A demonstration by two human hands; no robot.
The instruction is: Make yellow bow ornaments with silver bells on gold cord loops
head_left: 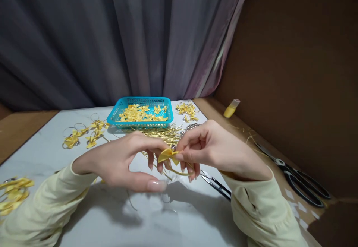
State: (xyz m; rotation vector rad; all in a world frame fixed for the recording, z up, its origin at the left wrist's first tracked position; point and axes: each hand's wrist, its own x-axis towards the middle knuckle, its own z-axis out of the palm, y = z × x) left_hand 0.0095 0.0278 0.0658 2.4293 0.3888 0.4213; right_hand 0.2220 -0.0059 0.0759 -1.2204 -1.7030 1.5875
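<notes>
Pinching from both sides, the left hand (pixel 123 161) and right hand (pixel 215 148) met at the middle of the head view over a small yellow ribbon bow (pixel 169 154), each closed on it with fingertips, probably to keep its folds and the silver bead (pixel 173 148) at its top steady. It was held just above the white table (pixel 179 217). At 12 o'clock sat a blue basket (pixel 142 101) of yellow pieces, gold wires (pixel 165 133) before it. Small snips (pixel 216 184) lay at 5 o'clock, black scissors (pixel 299 176) at 3, finished bows (pixel 84 133) at 10, none of them in the way of the hands.
</notes>
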